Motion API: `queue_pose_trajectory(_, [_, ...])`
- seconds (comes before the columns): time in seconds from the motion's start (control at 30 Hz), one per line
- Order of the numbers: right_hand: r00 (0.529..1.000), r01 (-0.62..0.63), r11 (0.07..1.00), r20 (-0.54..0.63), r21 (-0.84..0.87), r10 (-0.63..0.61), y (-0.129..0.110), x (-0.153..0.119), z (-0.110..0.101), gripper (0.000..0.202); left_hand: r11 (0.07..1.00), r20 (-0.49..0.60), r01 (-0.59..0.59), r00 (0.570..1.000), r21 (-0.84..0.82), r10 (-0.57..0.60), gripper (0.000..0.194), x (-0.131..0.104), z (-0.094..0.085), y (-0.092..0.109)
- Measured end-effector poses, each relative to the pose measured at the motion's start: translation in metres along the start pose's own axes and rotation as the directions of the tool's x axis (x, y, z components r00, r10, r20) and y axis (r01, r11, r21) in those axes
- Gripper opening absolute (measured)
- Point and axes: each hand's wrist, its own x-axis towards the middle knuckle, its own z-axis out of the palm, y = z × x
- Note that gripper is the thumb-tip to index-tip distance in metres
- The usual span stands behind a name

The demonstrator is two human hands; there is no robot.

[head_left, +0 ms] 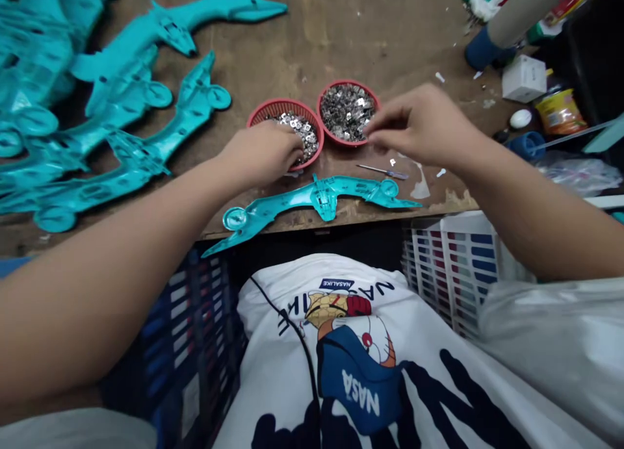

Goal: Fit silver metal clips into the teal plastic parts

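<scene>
My left hand (263,151) reaches over the left red basket (318,151), its fingers curled down onto small shiny metal clips (303,132). Whatever lies between those fingertips is hidden. At the rim of the right red basket (333,136), full of small metal pieces (347,110), my right hand (416,125) has thumb and fingers drawn together in a pinch. I cannot make out what it holds. A curved turquoise plastic part (324,199) with a round disc near each end lies at the table's front edge, below both baskets. Behind it rests a small screwdriver (385,172).
Many similar turquoise parts (102,182) are piled on the left of the wooden table (390,33). To the right stand a pole (517,23), a white box (524,78) and a bottle (560,108). Plastic crates, one white (453,267) and one blue (195,332), stand below the edge.
</scene>
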Motion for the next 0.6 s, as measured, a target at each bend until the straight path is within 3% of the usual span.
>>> queue_pose_trajectory(0.1, [0.979,-0.130,0.991,0.161,0.042,0.121,0.011,-0.025,0.023,0.017,0.998,-0.053,0.048,0.997,-0.045,-0.051,0.042,0.002,-0.003,0.000])
queue_pose_trajectory(0.23, [0.945,-0.258,0.961,0.231,0.096,0.230,0.034,-0.029,0.048,0.013,0.992,-0.018,0.127,0.992,0.021,-0.127,0.044,-0.001,-0.010,0.007])
queue_pose_trajectory(0.43, [0.938,-0.231,0.973,0.267,0.004,0.221,0.038,-0.016,0.045,0.015,0.981,-0.095,0.190,0.976,-0.048,-0.194,0.042,-0.001,-0.011,0.003])
queue_pose_trajectory(0.6, [0.929,-0.220,0.973,0.290,-0.064,0.229,0.032,-0.015,0.043,0.005,0.977,-0.122,0.215,0.969,-0.005,-0.214,0.048,-0.004,-0.020,0.008])
